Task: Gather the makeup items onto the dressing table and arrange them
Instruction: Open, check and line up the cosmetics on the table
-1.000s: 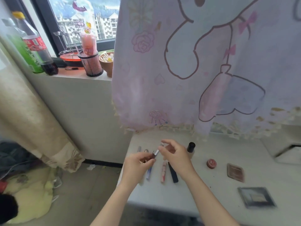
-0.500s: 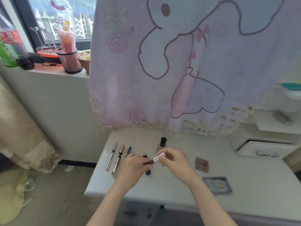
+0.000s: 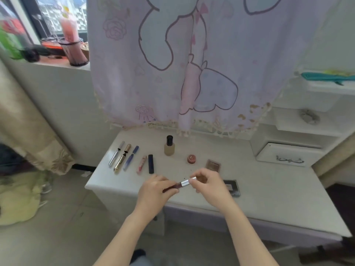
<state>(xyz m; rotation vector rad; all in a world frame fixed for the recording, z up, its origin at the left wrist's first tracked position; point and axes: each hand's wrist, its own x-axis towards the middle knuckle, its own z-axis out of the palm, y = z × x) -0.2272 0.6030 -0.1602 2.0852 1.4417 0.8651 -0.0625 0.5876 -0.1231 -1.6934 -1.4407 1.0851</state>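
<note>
A slim lip-gloss tube with a dark red body and a silver cap (image 3: 180,184) is shown held clear of the white desk (image 3: 269,200), above its front part. The grip of the left hand (image 3: 155,191) is clamped on the red body, and the grip of the right hand (image 3: 209,184) is pinched on the cap; whether the cap is fully seated cannot be told. Beyond the grip and to its left, a silver wand tube (image 3: 116,153), a gold wand tube (image 3: 123,157), a blue wand tube (image 3: 131,158), a pink gloss tube (image 3: 141,164) and a navy stick (image 3: 151,164) are laid side by side in a row. Farther beyond the grip, a beige glass bottle with a black cap (image 3: 169,146) is stood upright. A small red round pot (image 3: 191,158) and a brown square compact (image 3: 213,164) lie just beyond the right hand, and a dark grey flat palette (image 3: 233,187) lies right of the grip, partly hidden by that hand. Only the held tube is judged unplaced. If the two grips are twisted apart, the cap may loosen and gloss may be smeared. If the round tube is released carelessly, it may roll off the near edge or disturb the row.
</note>
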